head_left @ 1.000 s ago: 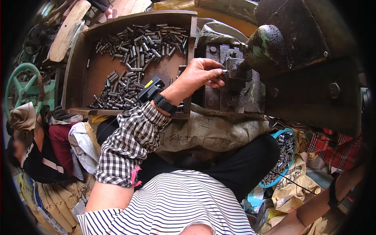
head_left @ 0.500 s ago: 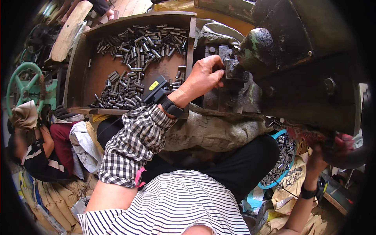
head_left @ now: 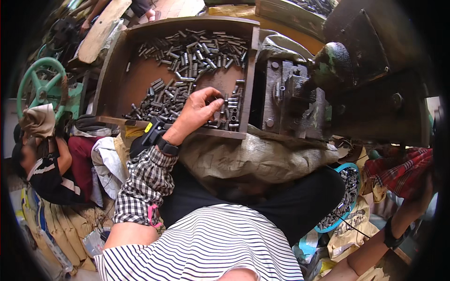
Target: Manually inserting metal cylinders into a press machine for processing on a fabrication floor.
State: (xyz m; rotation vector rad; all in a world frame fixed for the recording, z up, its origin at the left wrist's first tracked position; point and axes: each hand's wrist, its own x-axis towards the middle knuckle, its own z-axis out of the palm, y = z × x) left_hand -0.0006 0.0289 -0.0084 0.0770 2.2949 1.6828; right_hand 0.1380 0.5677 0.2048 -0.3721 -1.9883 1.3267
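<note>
Workshop space is seen to be crowded around a wooden tray [head_left: 152, 75], taken here as the reference for all positions. Small metal tubes [head_left: 199, 54] are heaped inside the tray, with patches of its reddish floor left exposed. To the right of the tray, a dark, greasy machine [head_left: 358, 89] is installed. To the left of the tray, a green handwheel [head_left: 41, 94] is noted. Grey-brown sacking [head_left: 262, 157] is bunched below the tray's near edge.

The left hand [head_left: 199, 111] is positioned over the near right part of the tray, among the tubes. Its grip is curled, with thumb and forefinger brought close together; whether a tube is pinched cannot be told. The right hand [head_left: 424, 191] is found well to the right of the tray, beside a red plaid cloth [head_left: 398, 171]; its grip is obscured by shadow and its state cannot be determined. A blue basin [head_left: 323, 230], loaded with metal pieces [head_left: 346, 192], is located to the tray's lower right.
</note>
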